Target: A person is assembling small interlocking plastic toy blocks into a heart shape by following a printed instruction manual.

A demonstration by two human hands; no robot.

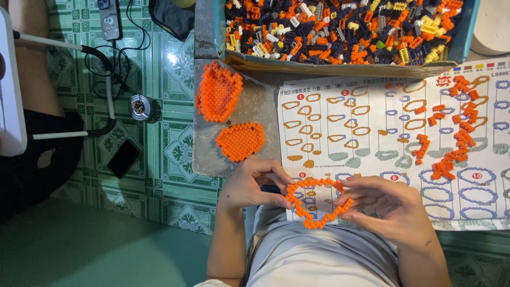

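Holding an orange brick ring between both hands — left hand pinching its left edge, right hand gripping its right — just above the instruction sheet on the surface.

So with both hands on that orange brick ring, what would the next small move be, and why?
Probably reach the right hand to the loose orange bricks on the instruction sheet and take one. The orange ring is only a thin open outline, held by both hands above the sheet, while the two filled orange plates lie apart on the grey slab. The left hand could steady the ring alone.
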